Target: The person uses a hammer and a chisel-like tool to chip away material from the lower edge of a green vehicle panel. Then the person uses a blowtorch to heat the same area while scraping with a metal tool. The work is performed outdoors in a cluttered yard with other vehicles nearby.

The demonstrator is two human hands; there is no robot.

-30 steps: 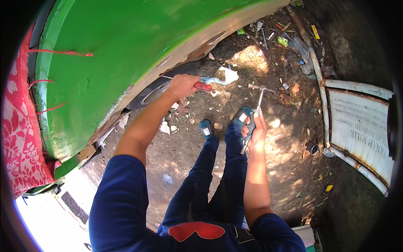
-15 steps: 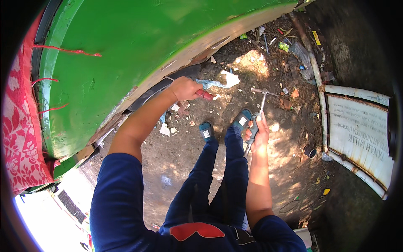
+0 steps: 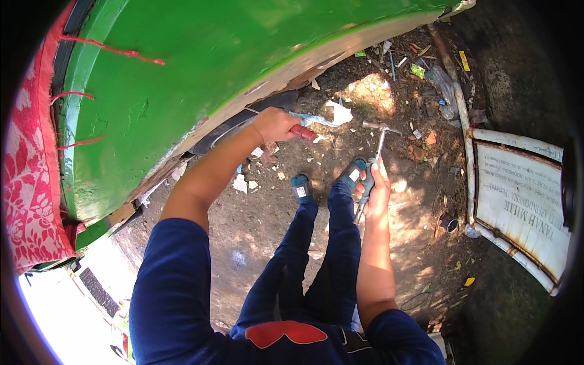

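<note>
Beside the lower edge of the green vehicle body (image 3: 201,67), my left hand (image 3: 274,125) is closed around a screwdriver (image 3: 304,132). Its red handle sticks out to the right of my fist, and a thin metal shaft shows on the other side, pointing at the panel's edge. Whether the tip touches the panel I cannot tell. My right hand (image 3: 378,191) grips a hammer (image 3: 381,143) with a slim metal shaft, a narrow cross head and a grey grip, head pointing away from me. A metal piece shows below that hand; whether it belongs to the hammer is unclear.
A dark tyre (image 3: 234,131) sits under the panel. Paper scraps, plastic and stones litter the dirt ground (image 3: 255,237). To the right lean a rusty-framed white sign (image 3: 517,194) and a pole (image 3: 456,97). Red patterned cloth (image 3: 33,201) hangs at left.
The view has shifted slightly, so the panel, cloth and sign appear a little displaced. Both hands keep their grips and stay almost where they were.
</note>
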